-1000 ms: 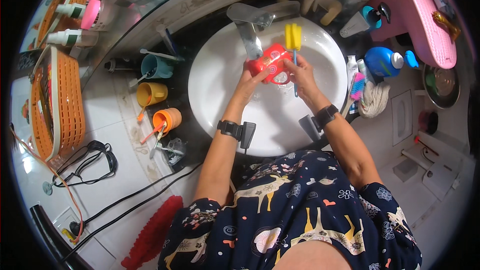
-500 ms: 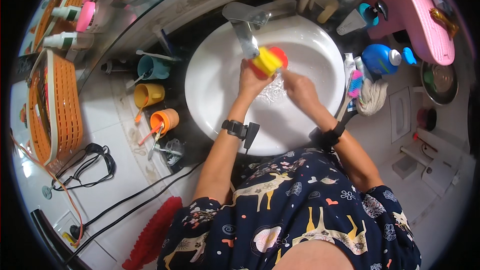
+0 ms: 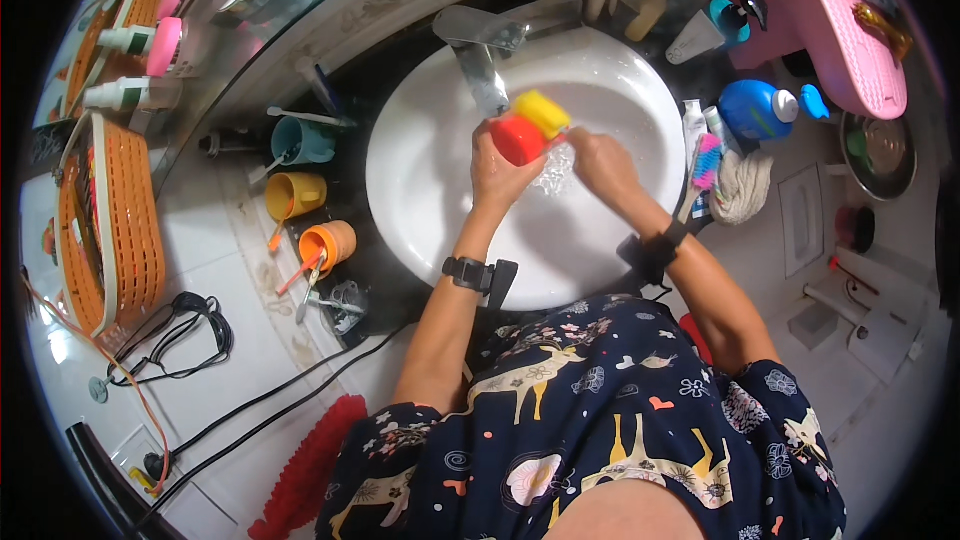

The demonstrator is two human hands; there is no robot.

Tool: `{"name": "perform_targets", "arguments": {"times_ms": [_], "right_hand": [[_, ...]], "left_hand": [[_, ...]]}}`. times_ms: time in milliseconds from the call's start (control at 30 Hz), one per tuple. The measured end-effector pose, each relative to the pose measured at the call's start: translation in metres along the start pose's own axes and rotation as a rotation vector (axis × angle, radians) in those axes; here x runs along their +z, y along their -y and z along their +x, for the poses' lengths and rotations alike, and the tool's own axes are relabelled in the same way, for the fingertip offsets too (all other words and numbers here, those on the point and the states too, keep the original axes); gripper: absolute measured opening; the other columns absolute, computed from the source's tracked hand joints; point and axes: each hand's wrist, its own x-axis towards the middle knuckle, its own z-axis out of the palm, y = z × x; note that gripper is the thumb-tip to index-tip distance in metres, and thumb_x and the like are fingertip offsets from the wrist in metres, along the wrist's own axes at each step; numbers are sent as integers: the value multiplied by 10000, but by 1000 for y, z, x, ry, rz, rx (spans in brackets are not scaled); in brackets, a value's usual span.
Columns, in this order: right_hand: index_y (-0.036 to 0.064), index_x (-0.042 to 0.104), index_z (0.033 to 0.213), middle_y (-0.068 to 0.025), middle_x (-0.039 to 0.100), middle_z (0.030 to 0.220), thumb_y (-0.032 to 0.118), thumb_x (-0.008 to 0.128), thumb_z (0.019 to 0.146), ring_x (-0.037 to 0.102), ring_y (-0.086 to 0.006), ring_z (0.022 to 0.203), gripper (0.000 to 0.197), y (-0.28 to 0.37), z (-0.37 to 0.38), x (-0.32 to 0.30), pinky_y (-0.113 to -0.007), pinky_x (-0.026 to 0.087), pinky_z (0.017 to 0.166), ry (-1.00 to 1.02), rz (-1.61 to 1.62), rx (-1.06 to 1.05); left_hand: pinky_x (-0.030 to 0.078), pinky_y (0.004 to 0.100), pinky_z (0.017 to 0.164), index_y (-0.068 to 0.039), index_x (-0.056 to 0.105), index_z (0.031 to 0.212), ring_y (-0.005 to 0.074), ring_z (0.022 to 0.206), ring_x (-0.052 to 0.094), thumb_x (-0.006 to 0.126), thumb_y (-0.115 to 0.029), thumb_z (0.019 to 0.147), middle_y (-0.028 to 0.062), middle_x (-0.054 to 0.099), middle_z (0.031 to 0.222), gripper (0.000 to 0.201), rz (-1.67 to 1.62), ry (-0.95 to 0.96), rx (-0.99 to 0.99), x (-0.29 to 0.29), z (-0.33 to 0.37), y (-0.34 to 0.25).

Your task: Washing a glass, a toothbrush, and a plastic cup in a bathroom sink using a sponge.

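Note:
Over the white washbasin (image 3: 420,210), just below the chrome faucet (image 3: 484,75), my left hand (image 3: 500,172) is closed round a small red cup-like thing (image 3: 519,143). Pressed against its upper side is a yellow sponge (image 3: 542,113), smeared by motion. My right hand (image 3: 605,168) is closed at the sponge's right side, seemingly on a thin handle that is mostly hidden by the fingers. Water splashes in the basin beneath both hands. Black straps circle both wrists.
Left of the basin stand a teal cup (image 3: 305,140), a yellow mug (image 3: 297,195) and an orange cup (image 3: 328,245). An orange basket (image 3: 135,240) lies farther left. On the right are a brush (image 3: 706,162), a blue bottle (image 3: 750,110) and a pink container (image 3: 850,50).
The red thing has tilted and come down toward my left palm, showing more of its side. The yellow sponge has shifted from in front of it to its upper edge.

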Motion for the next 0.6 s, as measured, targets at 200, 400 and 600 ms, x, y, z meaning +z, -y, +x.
{"name": "perform_targets", "arguments": {"times_ms": [200, 400, 600], "right_hand": [[16, 560, 860, -214, 584, 664, 42, 486, 713, 591, -375, 655, 166, 33, -7, -8, -470, 465, 580, 84, 56, -185], [23, 574, 807, -210, 589, 672, 60, 485, 718, 588, -373, 638, 131, 4, 13, 3, -464, 467, 563, 49, 2, -18], [12, 576, 830, -208, 588, 679, 45, 475, 711, 592, -362, 652, 159, 26, -2, 2, -461, 472, 575, 70, 16, -124]], "left_hand": [[401, 410, 879, -44, 339, 1159, 351, 1055, 446, 776, -226, 567, 179, 429, 1131, 759, 132, -64, -21, -11, -3, 6], [405, 420, 879, -38, 336, 1158, 354, 1066, 438, 765, -173, 554, 181, 425, 1139, 753, 128, -41, 167, -20, -10, 16], [395, 425, 897, -37, 334, 1187, 360, 1094, 411, 739, -145, 592, 178, 409, 1170, 728, 213, -8, 200, -26, -16, 18]]}}
